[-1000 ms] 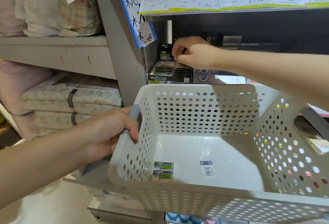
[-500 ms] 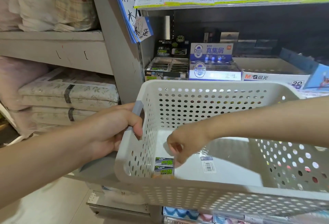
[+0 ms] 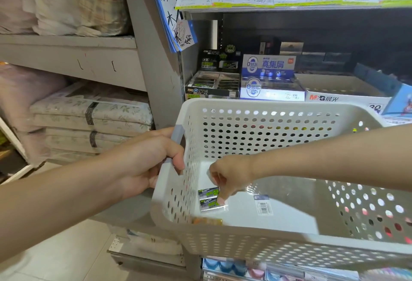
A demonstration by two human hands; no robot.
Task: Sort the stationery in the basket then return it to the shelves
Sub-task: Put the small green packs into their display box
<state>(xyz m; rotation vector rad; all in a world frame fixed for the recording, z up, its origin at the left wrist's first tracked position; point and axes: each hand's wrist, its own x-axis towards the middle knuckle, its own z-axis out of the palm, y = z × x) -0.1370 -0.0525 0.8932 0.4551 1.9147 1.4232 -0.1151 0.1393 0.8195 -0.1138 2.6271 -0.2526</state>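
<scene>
At nine o'clock of the frame, folded bedding packs (image 3: 89, 117) lie stacked on a grey shelf. The left forearm runs in from eight o'clock, and the left hand (image 3: 147, 162) is curled round the grey handle (image 3: 177, 134) on the side of the white perforated basket (image 3: 278, 238), thumb on top, fingers wrapped under the rim. Inside the basket, at its seven o'clock corner, two small wrapped erasers (image 3: 208, 199) lie side by side on the floor. The right hand (image 3: 229, 177) reaches down from three o'clock, wrist bent, fingertips pinching the edge of the erasers. A barcode sticker (image 3: 263, 206) sits just right of them. Beyond the basket, at twelve o'clock, the stationery shelf holds a black eraser display box (image 3: 211, 86), a blue-and-white box (image 3: 270, 79) and a white M&G box (image 3: 343, 93).
</scene>
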